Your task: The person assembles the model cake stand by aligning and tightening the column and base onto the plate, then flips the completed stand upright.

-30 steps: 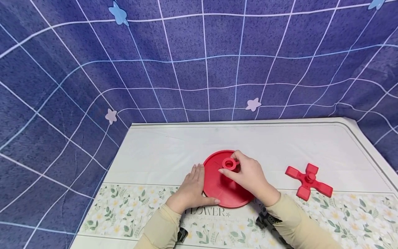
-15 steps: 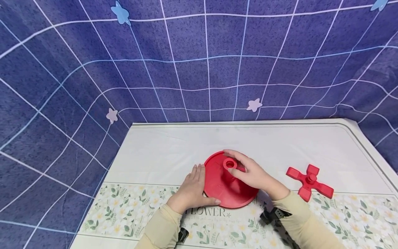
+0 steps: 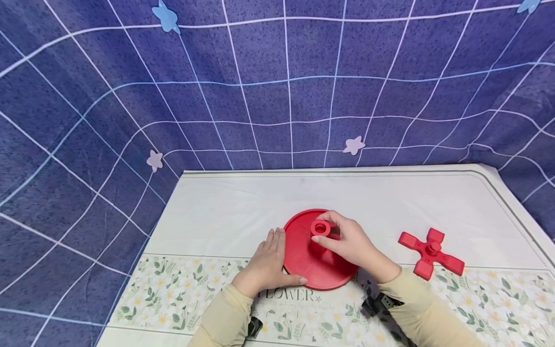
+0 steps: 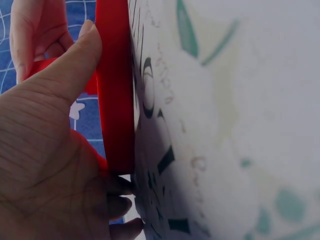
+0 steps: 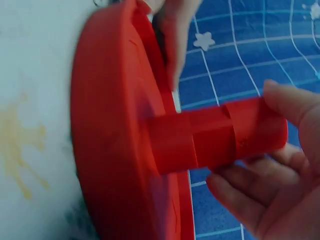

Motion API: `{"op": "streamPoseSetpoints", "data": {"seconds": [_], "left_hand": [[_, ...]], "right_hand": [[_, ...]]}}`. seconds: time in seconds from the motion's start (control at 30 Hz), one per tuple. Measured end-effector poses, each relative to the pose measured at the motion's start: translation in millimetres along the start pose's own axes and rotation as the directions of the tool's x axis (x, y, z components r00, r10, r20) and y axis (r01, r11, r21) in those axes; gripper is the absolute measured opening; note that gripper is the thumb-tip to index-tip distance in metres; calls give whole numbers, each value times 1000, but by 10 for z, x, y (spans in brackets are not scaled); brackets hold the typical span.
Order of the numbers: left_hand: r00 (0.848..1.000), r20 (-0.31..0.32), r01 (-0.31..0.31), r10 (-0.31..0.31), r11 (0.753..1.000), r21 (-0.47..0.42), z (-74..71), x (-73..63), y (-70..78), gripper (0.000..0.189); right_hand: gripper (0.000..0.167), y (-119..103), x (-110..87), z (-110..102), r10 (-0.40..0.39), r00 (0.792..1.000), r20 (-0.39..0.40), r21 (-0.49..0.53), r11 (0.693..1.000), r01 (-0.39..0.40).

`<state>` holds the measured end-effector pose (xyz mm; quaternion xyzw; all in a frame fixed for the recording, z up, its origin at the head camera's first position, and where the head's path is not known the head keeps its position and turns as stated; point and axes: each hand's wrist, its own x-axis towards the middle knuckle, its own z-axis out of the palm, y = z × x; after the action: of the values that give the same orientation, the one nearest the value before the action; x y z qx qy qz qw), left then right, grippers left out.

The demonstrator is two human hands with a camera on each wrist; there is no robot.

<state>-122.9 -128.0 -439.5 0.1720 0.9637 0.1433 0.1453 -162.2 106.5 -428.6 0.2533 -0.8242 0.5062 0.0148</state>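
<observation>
- While the left hand lies along the left rim of the red, round, plastic-looking disc, its fingers are straight and its thumb rests over the near edge; it is spread rather than clenched, seemingly to steady the disc against turning.
- The disc lies flat, lip upward, on the white, flower-printed tablecloth, probably for a stable base.
- From the disc's middle rises a red, hollow, plastic-looking post, upright.
- Above the disc's right half, the right hand curves thumb and fingers round the post's top, likely for control; how firmly, I cannot tell.
- Right of the disc, well apart, a red, four-armed, plastic-looking cross lies peg up, untouched, presumably set aside for room.
</observation>
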Motion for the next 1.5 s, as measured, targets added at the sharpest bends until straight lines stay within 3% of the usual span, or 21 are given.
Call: {"op": "streamPoseSetpoints", "data": {"seconds": [0.23, 0.43, 0.63, 0.8, 0.93, 1.2, 1.5], "left_hand": [[1000, -4, -3, 3, 1000, -1, -7, -1, -2, 125], [1000, -5, -2, 2, 1000, -8, -7, -3, 0, 125], [1000, 0, -2, 2, 1000, -7, -2, -4, 4, 125], [1000, 3, 1, -1, 1000, -6, -1, -1, 3, 125], [1000, 2, 2, -2, 1000, -16, -3, -1, -3, 125], [1000, -2, -3, 3, 1000, -14, 0, 9, -7, 125], [1000, -7, 1, -1, 1000, -9, 20, 19, -12, 126]], "right_hand": [[38, -48, -37, 121, 35, 985, -167, -150, 987, -60], [39, -47, -49, 166, 2, 976, -218, -230, 972, -54], [50, -44, -36, 102, -6, 987, -159, -228, 973, -31], [55, -3, 15, -15, -120, 992, 31, -123, 985, 123], [47, 41, 38, -68, -123, 984, 129, 3, 992, 124], [40, 45, 3, -21, -39, 999, 14, 9, 999, 39], [43, 10, -59, 77, -30, 995, -95, -68, 997, 24]]}}
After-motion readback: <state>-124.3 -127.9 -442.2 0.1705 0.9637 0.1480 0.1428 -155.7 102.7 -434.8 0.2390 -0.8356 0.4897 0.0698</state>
